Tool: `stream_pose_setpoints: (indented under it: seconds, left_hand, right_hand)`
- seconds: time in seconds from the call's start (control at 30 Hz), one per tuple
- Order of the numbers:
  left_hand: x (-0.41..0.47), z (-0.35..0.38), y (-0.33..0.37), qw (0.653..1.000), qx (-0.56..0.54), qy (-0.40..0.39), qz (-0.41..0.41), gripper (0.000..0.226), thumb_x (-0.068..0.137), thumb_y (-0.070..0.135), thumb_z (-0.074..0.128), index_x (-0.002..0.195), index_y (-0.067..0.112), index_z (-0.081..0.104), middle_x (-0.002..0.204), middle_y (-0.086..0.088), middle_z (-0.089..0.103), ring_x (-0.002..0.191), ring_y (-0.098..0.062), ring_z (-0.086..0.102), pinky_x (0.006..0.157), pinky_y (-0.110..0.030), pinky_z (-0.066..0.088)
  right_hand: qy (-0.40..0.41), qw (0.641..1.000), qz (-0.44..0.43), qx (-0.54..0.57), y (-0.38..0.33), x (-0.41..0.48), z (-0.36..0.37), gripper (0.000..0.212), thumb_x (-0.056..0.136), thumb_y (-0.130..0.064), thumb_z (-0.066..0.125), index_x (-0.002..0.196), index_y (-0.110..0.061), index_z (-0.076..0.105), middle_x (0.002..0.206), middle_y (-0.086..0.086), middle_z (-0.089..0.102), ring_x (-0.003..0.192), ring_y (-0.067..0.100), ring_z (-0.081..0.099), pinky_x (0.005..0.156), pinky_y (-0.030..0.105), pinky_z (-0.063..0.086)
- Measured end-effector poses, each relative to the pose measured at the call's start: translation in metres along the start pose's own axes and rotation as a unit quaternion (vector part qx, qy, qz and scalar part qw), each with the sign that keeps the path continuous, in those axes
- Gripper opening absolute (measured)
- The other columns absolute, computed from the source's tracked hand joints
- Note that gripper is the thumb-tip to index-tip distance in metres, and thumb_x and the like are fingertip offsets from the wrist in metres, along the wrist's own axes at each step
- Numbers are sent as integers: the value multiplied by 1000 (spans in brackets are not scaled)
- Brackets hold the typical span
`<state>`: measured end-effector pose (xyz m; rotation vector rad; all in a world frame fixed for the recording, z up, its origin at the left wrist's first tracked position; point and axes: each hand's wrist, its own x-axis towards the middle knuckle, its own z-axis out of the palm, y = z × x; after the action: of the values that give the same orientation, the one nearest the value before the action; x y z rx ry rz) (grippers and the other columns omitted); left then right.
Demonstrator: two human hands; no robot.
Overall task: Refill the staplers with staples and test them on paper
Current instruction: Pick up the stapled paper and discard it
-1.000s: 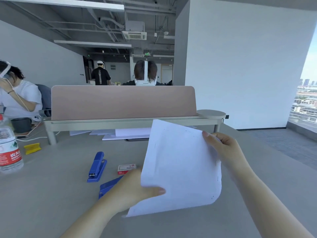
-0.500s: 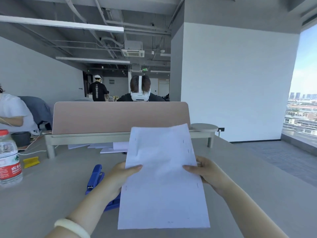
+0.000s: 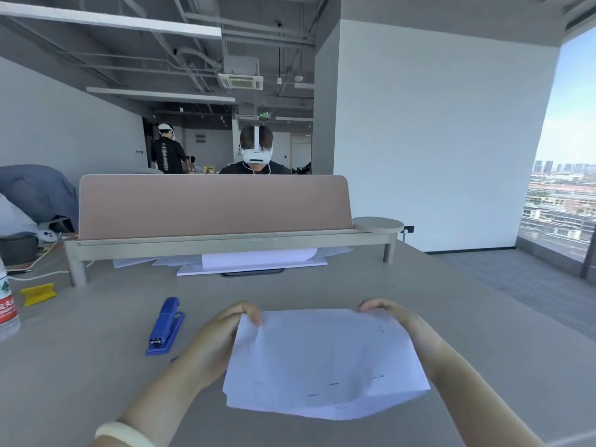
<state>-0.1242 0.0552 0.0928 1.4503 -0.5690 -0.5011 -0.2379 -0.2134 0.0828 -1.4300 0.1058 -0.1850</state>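
On the grey tabletop (image 3: pixel 322 285) in front of the person, a thin stack of white paper sheets (image 3: pixel 325 362) lay nearly flat, held at its two far corners; the left hand (image 3: pixel 222 337) pinched the far left corner between thumb and fingers, and the right hand (image 3: pixel 392 314) curled its fingers over the far right corner, gripping the same stack; several short dark staple marks showed along the near edge and the right side of the top sheet, and the near right corner drooped a little. A pale bracelet (image 3: pixel 124 433) circled the left wrist. Just left of the left hand, apart from the paper, a blue stapler (image 3: pixel 166 327) rested closed on the tabletop with its front end towards the camera; a sliver of something else blue showed beside the left forearm, too hidden to identify. Farther left sat a small yellow plastic piece (image 3: pixel 38 294), and at the left edge a clear water bottle with a red label (image 3: pixel 7 311). Across the table stood a pinkish-beige divider panel (image 3: pixel 213 204) on a pale rail; more white sheets (image 3: pixel 254 262) lay beneath that rail; behind the panel sat another person wearing a white headset (image 3: pixel 256 153).
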Motion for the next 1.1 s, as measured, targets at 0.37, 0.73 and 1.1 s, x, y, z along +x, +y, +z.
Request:
stream_pose_setpoints:
  seconds: [0.37, 0.73, 1.1]
  left_hand:
    - [25, 25, -1, 993, 115, -35, 3, 40, 87, 0, 32, 67, 14, 64, 61, 3, 59, 51, -14, 51, 44, -17, 39]
    - [53, 104, -4, 888, 384, -252, 16, 15, 84, 33, 64, 93, 22, 70, 53, 15, 46, 51, -5, 38, 50, -15, 29]
    - [66, 271, -64, 959, 174, -223, 35, 24, 78, 27, 64, 89, 5, 63, 83, -5, 64, 76, -17, 57, 70, -30, 39]
  right_hand:
    - [29, 988, 36, -146, 6, -17, -36, 58, 74, -9, 72, 124, -28, 49, 91, 1, 58, 73, 9, 64, 66, 21, 51]
    - [103, 960, -40, -256, -31, -66, -81, 54, 84, -9, 66, 127, -36, 47, 86, -7, 52, 73, -3, 57, 72, 15, 44]
    - [314, 949, -1, 22, 18, -205, -174, 54, 80, -38, 61, 128, -14, 54, 124, 8, 66, 107, 23, 65, 89, 35, 54]
